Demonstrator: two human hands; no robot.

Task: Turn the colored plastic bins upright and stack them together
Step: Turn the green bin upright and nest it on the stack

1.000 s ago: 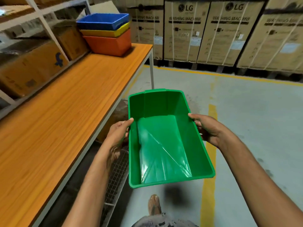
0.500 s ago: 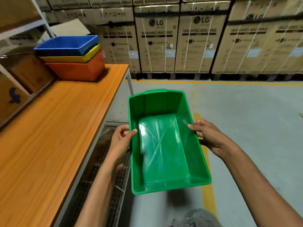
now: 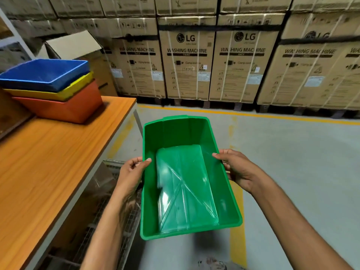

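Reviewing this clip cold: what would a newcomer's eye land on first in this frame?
First, the bright green bin, upright and empty, held at centre over the floor by the left hand and right hand on its long rims. Next, the nested stack at upper left on the wooden table: blue bin in yellow bin in orange bin. Behind, a wall of washing machine cartons.

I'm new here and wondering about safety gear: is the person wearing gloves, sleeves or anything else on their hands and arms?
No gloves: both the left hand and the right hand are bare. No sleeve shows on either forearm up to the picture's lower edge, so any sleeves must end higher up. I see no watch, bracelet or ring, though the picture is slightly blurred, so a thin ring could escape notice.
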